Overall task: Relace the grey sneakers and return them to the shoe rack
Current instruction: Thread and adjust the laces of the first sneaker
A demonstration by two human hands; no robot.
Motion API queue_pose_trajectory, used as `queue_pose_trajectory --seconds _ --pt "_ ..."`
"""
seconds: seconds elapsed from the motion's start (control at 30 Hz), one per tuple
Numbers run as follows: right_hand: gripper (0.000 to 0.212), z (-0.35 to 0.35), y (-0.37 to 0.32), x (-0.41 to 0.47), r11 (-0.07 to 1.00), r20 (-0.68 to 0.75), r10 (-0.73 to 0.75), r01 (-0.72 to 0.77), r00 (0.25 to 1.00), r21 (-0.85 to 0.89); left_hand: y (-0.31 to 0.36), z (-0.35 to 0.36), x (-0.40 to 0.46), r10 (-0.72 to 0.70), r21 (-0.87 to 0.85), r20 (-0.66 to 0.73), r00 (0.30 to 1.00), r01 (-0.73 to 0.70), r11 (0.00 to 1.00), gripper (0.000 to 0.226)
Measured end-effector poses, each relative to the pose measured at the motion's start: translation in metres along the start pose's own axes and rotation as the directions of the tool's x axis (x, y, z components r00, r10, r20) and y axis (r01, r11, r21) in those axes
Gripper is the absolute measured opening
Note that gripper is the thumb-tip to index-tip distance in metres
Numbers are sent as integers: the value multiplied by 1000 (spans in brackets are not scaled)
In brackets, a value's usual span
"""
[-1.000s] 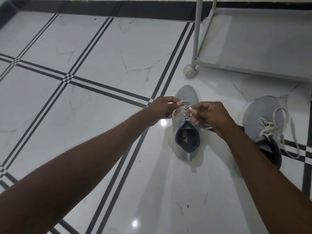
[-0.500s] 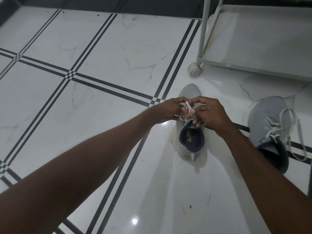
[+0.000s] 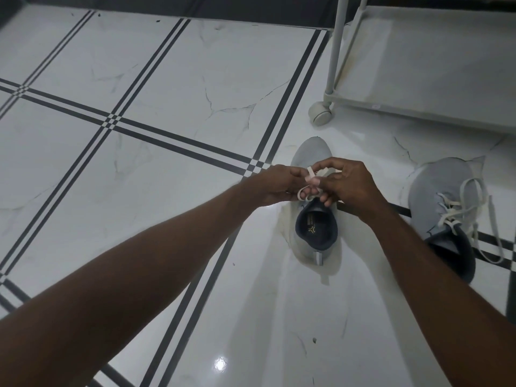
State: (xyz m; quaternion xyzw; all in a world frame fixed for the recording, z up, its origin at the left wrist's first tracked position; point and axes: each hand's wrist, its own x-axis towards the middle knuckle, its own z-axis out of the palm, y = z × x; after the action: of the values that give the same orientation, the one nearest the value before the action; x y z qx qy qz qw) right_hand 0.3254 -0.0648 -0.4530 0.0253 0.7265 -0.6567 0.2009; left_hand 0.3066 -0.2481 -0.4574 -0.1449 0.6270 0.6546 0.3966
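Note:
A grey sneaker with a dark lining stands on the white floor, toe pointing away from me. Both hands meet over its tongue. My left hand pinches a loop of the white lace. My right hand holds the other part of the same lace, fingers curled around it. The eyelets are hidden under my hands. A second grey sneaker sits to the right, laced, with its loose white lace ends trailing over the floor.
The white shoe rack on casters stands at the back right, its bottom shelf bare; one caster wheel is just beyond the sneaker's toe. The glossy white tiles carry dark stripe lines; a dark skirting runs along the back.
My hands stayed over the sneaker's tongue and drew closer together, working the lace into a loop. The view has shifted slightly; both sneakers rest in the same spots.

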Motion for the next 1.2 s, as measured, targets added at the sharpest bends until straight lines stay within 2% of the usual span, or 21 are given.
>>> queue_pose_trajectory --seconds 0.1,0.23,0.33,0.4,0.47,0.5,0.53,0.57,0.6,0.63,0.67,0.83,0.9,1.0,1.1,1.2 --pt "21 -3 1 0 1000 26 0 0 1000 18 -1 0 -6 -28 -70 59 998 32 997 12" --pt "23 -3 4 2 999 84 32 -35 996 38 -6 5 -2 -4 -56 -20 1000 3 998 12" --pt "27 -7 9 4 991 74 94 -100 993 83 -4 8 -2 7 -101 -1 1000 -7 995 11" --pt "27 -9 13 4 982 66 133 -140 989 124 0 8 -7 30 -40 3 1000 -30 999 13" --pt "22 -10 15 4 973 61 155 -163 986 162 6 9 -11 96 145 -19 995 -92 985 13" --pt "19 -9 16 5 970 60 165 -174 984 173 9 8 -13 166 316 -32 986 -148 937 10" --pt "18 -9 16 5 966 62 176 -185 982 180 11 7 -11 258 519 -34 965 -204 830 10" --pt "16 -9 16 7 962 66 187 -197 980 188 13 6 -9 361 697 -21 932 -245 674 11" --pt "14 -10 16 8 957 74 200 -211 977 197 13 7 -7 449 806 -5 893 -262 531 11" --pt "12 -10 16 9 953 83 214 -227 973 200 13 9 -6 512 853 1 859 -267 448 10" --pt "11 -11 15 10 951 93 224 -238 970 195 11 13 -6 554 866 -12 833 -269 423 10" --pt "15 -13 16 10 955 109 222 -238 969 177 -5 24 0 695 882 -140 705 -230 411 8" --pt "18 -13 15 9 948 109 235 -253 966 193 -9 26 -1 720 903 -149 678 -203 378 10" --pt "23 -13 16 11 939 119 267 -286 956 193 -12 35 -2 716 906 -166 678 -182 382 9" --pt "22 -14 13 13 940 104 296 -309 950 144 -13 38 0 674 837 -223 704 -215 503 8" --pt "14 -14 9 9 951 5 302 -301 953 65 -12 32 1 628 763 -252 737 -248 597 9"
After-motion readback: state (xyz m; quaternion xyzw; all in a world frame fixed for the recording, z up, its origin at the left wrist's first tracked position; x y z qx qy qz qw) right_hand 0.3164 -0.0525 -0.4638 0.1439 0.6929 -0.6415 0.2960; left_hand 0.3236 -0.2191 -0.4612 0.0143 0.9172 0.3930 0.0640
